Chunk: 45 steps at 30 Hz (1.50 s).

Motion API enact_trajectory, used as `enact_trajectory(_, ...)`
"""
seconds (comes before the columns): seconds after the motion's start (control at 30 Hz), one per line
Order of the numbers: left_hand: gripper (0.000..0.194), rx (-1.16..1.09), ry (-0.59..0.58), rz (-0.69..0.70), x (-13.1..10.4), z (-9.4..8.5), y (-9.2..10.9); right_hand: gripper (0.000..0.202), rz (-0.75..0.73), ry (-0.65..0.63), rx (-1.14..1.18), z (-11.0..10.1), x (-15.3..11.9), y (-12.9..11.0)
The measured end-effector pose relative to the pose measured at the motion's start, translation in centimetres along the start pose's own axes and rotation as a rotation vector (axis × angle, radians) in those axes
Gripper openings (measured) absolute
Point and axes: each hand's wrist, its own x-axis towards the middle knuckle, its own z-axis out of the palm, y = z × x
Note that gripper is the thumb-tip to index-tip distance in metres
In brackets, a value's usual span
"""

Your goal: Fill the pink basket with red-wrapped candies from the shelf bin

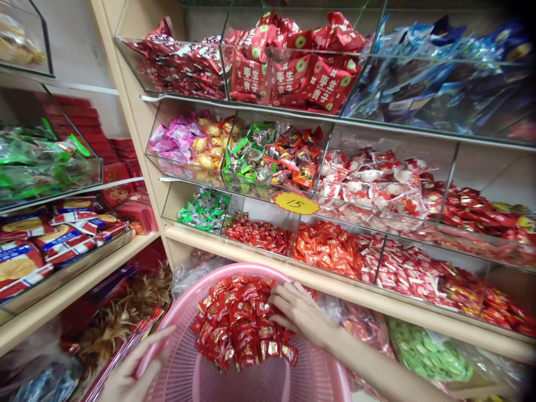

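Here's the right hand point(298, 308), reaching over the pink basket point(215, 273), fingers bent against the right side of the red-wrapped sweets point(243, 321) piled inside! Whether that grip has closed on any piece, one cannot tell. Over at the basket's left rim, the left hand point(136, 365) has index finger and thumb parted; how firm that grip is, again, cannot be told. Just behind the basket runs the wooden shelf point(259, 261), its clear bins loaded with red packets point(326, 248), and above them hangs the yellow tag point(297, 203), marked 15!
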Motion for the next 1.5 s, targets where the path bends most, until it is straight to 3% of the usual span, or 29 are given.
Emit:
enact_trajectory(0.67,0.059,-0.084,0.012,-0.065,-0.1,0.2,1.5,0.013,0.125,0.087,-0.048,1.3,-0.1,-0.7)
enact_trajectory(0.8,0.055,-0.053,0.032,-0.027,-0.1,0.3,1.4,0.016,0.136,0.096,-0.027,1.2,-0.4,-0.8)
enact_trajectory(1.0,0.056,-0.117,0.003,-0.071,-0.2,0.3,1.2,0.020,0.346,0.152,-0.146,1.1,-1.7,-1.5)
enact_trajectory(1.17,0.057,-0.120,0.015,-0.077,-0.3,0.3,1.5,0.034,0.422,0.090,-0.302,2.2,-2.3,-2.3)
enact_trajectory(1.4,0.057,-0.092,0.015,-0.049,-0.1,0.1,1.2,0.021,0.373,0.040,-0.323,3.0,-2.1,-2.5)
enact_trajectory(1.5,0.056,-0.080,0.015,-0.043,0.0,0.0,0.8,0.022,0.362,0.097,-0.299,3.0,-2.4,-2.3)
